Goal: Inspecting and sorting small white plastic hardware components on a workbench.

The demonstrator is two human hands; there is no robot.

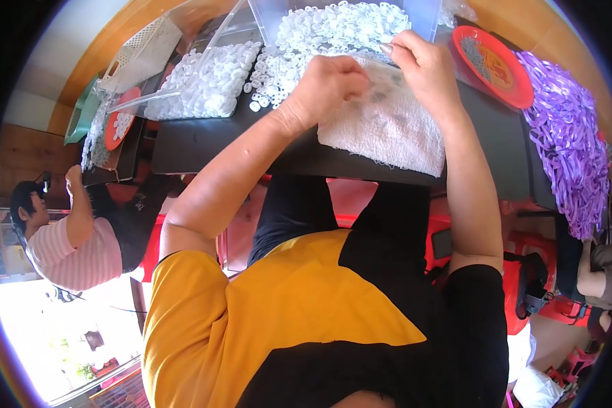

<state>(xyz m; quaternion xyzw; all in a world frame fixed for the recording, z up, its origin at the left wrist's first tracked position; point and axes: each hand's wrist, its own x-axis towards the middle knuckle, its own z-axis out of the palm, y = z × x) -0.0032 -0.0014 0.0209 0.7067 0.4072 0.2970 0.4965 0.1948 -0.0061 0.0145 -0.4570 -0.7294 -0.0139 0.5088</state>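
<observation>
I see the left hand (328, 87) loosely curled over the pale cloth (394, 139), the right hand (425, 66) pinched near white rings (343, 26). I cannot tell what either grips.

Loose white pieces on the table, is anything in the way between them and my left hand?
Nothing visible is. Your left hand is right beside the loose white pieces, at their right edge; the pale towel lies on the hand's other side, not between. Whether the hand touches any piece, I can't tell.

Green basket (79, 117) and striped-shirted person (78, 251) at left, white bag (537, 388) at lower right.
</observation>
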